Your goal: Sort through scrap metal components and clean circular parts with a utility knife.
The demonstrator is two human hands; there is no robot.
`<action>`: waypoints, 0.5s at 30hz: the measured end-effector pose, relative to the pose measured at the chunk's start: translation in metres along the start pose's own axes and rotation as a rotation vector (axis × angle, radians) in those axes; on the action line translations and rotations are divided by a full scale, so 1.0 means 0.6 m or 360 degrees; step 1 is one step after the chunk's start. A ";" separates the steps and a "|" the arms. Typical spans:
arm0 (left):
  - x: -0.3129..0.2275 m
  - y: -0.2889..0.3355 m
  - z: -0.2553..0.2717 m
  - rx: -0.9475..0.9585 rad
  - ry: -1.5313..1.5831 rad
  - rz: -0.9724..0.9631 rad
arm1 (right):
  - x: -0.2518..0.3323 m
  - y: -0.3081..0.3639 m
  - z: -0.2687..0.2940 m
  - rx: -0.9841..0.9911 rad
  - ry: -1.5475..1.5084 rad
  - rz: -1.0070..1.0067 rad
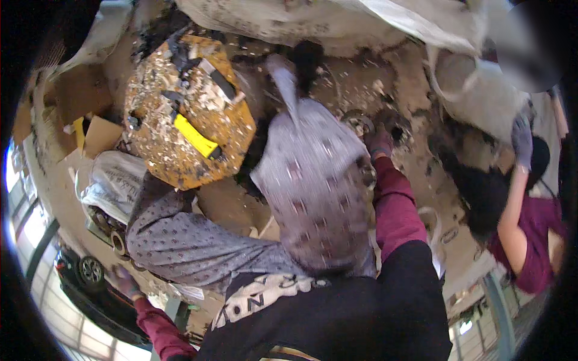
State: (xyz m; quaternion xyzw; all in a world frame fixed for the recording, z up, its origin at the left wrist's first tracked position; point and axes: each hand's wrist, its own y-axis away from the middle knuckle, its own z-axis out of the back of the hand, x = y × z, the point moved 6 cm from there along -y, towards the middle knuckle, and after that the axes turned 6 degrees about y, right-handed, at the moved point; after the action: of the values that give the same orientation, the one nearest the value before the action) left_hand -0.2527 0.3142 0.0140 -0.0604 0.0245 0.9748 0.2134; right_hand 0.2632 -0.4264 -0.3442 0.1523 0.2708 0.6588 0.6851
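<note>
rough workshop: bulk sacks [337, 30], grimy floor [355, 81], debris-strewn octagonal board [161, 159].

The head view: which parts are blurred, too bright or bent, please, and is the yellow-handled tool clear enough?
In the head view, the knee cloth is streaked, probably by motion; in the head view, windows at lower left glare white and straight edges curve toward the black rim; in the head view, the yellow-handled tool looks fairly clear, the right hand dim.

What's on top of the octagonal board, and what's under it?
On the board lie a yellow-and-black tool, a dark rectangular piece, pale chips and black scraps. Whatever sits directly beneath is covered.
</note>
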 end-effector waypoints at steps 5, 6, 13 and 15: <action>-0.381 -0.166 0.047 -0.0370 0.0435 -0.0614 | -0.228 0.208 0.103 0.0422 -0.0693 -0.0363; -0.424 -0.182 0.017 -0.0265 0.0931 -0.0625 | -0.273 0.257 0.123 0.0562 -0.0582 -0.0347; -0.642 -0.115 -0.149 -0.0118 0.0906 -0.1351 | -0.605 0.658 0.117 0.0758 -0.0304 -0.0366; -0.569 -0.153 -0.209 0.0174 0.1605 -0.1164 | -0.718 0.746 0.010 0.1153 0.0100 -0.0425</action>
State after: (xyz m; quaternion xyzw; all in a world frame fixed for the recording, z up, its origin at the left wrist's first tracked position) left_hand 0.1071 0.2474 -0.0689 -0.5065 0.1498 0.6875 0.4984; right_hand -0.0942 -0.8116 -0.0130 0.3274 0.5243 0.4299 0.6581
